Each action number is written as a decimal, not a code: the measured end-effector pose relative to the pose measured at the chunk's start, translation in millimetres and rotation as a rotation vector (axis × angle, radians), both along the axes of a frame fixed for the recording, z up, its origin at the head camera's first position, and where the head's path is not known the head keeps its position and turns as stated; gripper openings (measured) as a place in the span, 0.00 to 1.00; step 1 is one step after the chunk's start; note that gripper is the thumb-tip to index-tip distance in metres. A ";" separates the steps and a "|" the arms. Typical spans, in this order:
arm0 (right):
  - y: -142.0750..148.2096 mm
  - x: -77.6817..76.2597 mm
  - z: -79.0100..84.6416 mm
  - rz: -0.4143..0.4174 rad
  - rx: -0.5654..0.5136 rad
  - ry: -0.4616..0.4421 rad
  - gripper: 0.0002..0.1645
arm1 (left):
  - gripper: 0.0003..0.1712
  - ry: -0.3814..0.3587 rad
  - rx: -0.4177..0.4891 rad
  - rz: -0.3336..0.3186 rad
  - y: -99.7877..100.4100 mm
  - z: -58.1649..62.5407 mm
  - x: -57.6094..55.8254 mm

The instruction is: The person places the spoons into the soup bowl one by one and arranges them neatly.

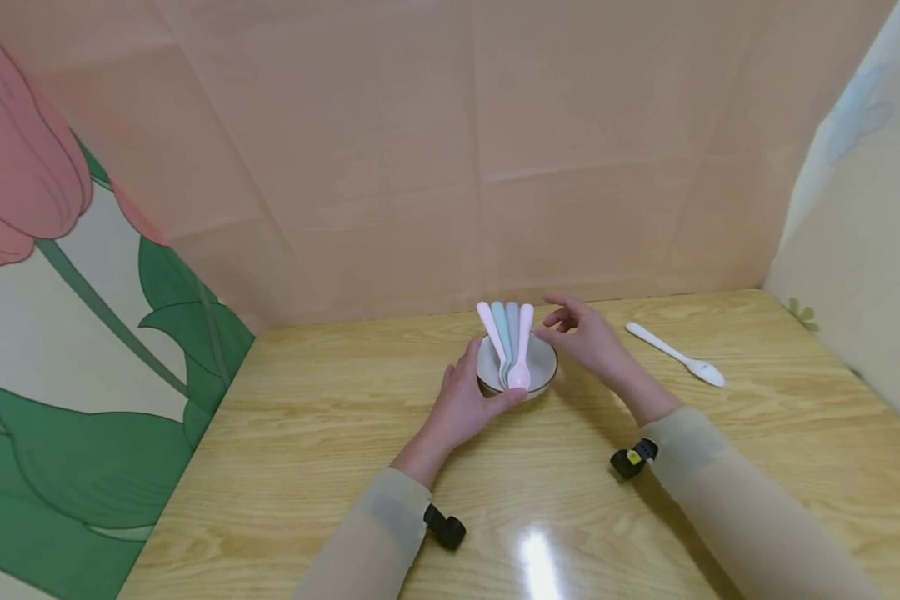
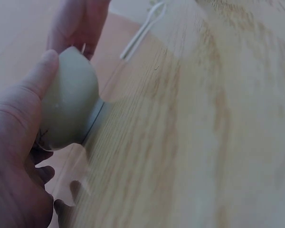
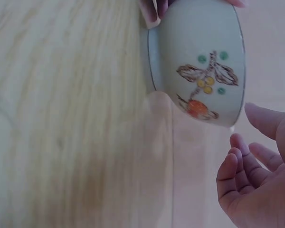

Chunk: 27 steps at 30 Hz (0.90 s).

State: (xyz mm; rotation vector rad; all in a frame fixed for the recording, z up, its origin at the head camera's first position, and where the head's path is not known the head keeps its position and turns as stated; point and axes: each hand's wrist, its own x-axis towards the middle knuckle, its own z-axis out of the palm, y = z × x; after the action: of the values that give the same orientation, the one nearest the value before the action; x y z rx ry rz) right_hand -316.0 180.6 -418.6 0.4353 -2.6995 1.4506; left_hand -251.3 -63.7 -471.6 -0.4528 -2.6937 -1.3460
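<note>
My left hand (image 1: 459, 407) grips a white bowl (image 1: 544, 363) by its near left side, with the thumb along the rim. Several small pastel spoons, among them a pink spoon (image 1: 520, 372), lean together in it with their handles fanned over the far rim. In the right wrist view the bowl's outer wall (image 3: 199, 28) shows painted leaves and an orange fruit. Just right of the rim hovers my right hand (image 1: 588, 340), its fingers loosely bent and holding nothing. From the left wrist, the bowl (image 2: 71, 102) hides the spoons almost wholly.
A white spoon (image 1: 675, 353) lies alone on the wooden table (image 1: 315, 433), to the right of my right hand. Behind the table hangs a plain peach-coloured sheet (image 1: 360, 183). A flower-printed sheet (image 1: 97, 475) stands along the left side.
</note>
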 end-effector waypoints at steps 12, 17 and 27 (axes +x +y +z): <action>16.7 5.2 11.3 -0.005 0.053 0.033 0.41 | 0.63 -0.004 -0.007 0.011 0.5 -1.0 -0.4; 24.5 7.1 16.3 -0.012 0.086 0.044 0.42 | 0.63 -0.002 0.000 0.009 1.7 -1.1 -1.0; 41.0 11.4 27.1 0.013 0.145 0.043 0.43 | 0.63 -0.002 -0.002 0.015 3.0 -1.8 -1.8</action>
State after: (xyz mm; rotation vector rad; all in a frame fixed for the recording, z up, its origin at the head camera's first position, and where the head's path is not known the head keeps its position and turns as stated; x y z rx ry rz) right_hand -304.6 221.6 -391.5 0.4865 -2.7837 1.2378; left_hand -253.1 -60.6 -473.4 -0.4310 -2.6948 -1.3416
